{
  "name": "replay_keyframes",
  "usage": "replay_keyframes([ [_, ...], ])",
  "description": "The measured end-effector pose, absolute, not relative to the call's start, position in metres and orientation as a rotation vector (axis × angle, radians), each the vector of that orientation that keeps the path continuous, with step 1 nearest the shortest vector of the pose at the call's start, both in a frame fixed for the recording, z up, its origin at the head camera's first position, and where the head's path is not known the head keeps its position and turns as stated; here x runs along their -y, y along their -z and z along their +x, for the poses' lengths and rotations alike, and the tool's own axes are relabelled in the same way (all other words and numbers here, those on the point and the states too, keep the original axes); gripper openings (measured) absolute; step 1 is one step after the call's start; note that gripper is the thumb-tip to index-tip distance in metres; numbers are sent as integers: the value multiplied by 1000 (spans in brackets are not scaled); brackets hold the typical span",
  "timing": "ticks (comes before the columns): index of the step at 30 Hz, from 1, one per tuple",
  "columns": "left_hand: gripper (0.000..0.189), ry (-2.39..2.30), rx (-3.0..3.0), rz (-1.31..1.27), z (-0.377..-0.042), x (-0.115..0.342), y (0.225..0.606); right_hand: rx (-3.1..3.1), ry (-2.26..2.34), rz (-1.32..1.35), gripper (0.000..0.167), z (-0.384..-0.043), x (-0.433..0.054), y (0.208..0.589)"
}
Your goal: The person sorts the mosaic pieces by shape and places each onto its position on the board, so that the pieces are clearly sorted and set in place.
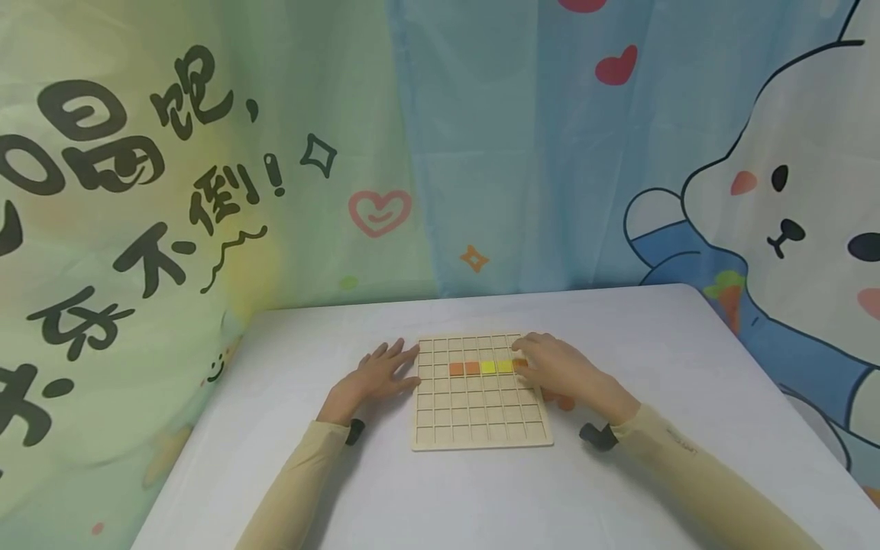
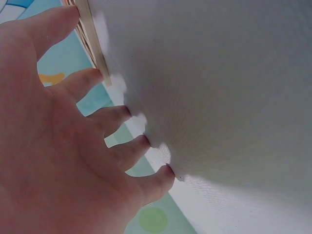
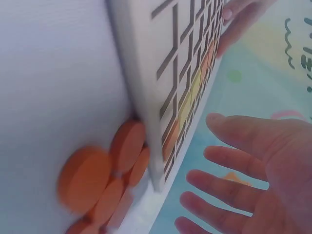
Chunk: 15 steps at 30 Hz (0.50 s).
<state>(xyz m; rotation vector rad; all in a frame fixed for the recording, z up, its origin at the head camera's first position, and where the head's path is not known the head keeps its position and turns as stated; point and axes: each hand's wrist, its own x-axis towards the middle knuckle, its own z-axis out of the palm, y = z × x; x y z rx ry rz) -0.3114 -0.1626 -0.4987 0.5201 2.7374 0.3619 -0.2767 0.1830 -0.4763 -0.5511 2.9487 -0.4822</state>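
A pale wooden grid board (image 1: 481, 428) lies on the table. One row of it holds two orange square tiles (image 1: 464, 369), two yellow tiles (image 1: 496, 367) and another orange tile (image 3: 171, 139) at the right end, partly covered by my hand in the head view. My left hand (image 1: 378, 376) has its fingers spread, thumb and index finger at the board's left edge. Over the right side of the board is my right hand (image 1: 560, 370), its fingers apart and slightly bent, holding nothing in the right wrist view.
Several orange round pieces (image 3: 87, 178) lie on the table against the board's right edge, mostly hidden by my right hand in the head view. The white table (image 1: 330, 489) reaches back to a printed curtain (image 1: 481, 114).
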Motion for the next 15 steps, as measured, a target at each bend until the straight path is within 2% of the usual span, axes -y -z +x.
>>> replay_keyframes([
  [8, 73, -365, -2736, 530, -313, 163, 500, -2944, 509, -432, 42, -265, -210, 476],
  [15, 72, -378, -2734, 539, -313, 165, 500, -2983, 558, -470, 38, -254, -231, 475],
])
